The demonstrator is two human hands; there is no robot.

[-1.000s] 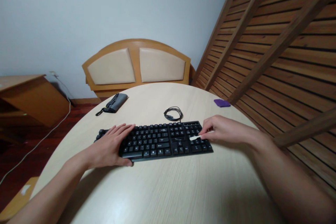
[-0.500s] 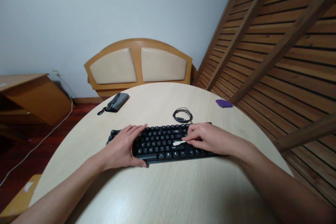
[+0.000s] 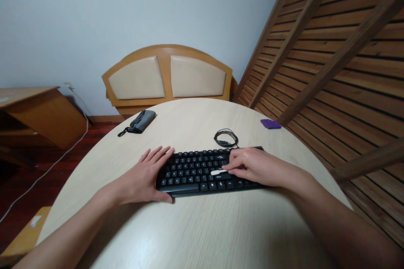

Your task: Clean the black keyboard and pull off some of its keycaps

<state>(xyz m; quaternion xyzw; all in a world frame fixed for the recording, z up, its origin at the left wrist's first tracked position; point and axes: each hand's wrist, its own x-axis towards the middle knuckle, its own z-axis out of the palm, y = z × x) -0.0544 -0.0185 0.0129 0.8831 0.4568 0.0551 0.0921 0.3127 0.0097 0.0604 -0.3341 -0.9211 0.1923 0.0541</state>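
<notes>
A black keyboard (image 3: 192, 172) lies across the pale table in front of me. My left hand (image 3: 147, 178) spans its left end, fingers spread towards the far edge and thumb against the near edge, covering that end. Over the right part of the keys, my right hand (image 3: 249, 166) pinches a small white stick with a wider, rounded end (image 3: 217, 172). That end points left and is at the keys; whether it has bristles I cannot tell. Behind the keyboard rests its coiled black cable (image 3: 226, 138).
On the round table (image 3: 202, 227), a grey folded pouch with a black strap (image 3: 143, 122) sits far left. A purple cloth (image 3: 270, 124) is near the right rim. Beyond are a padded headboard (image 3: 167, 75), slatted wood (image 3: 341, 59) and a desk (image 3: 41, 113).
The keyboard and its cable have shifted a little to the right. The white stick and my right hand moved right too, while my left hand has slid slightly left over the keyboard's end.
</notes>
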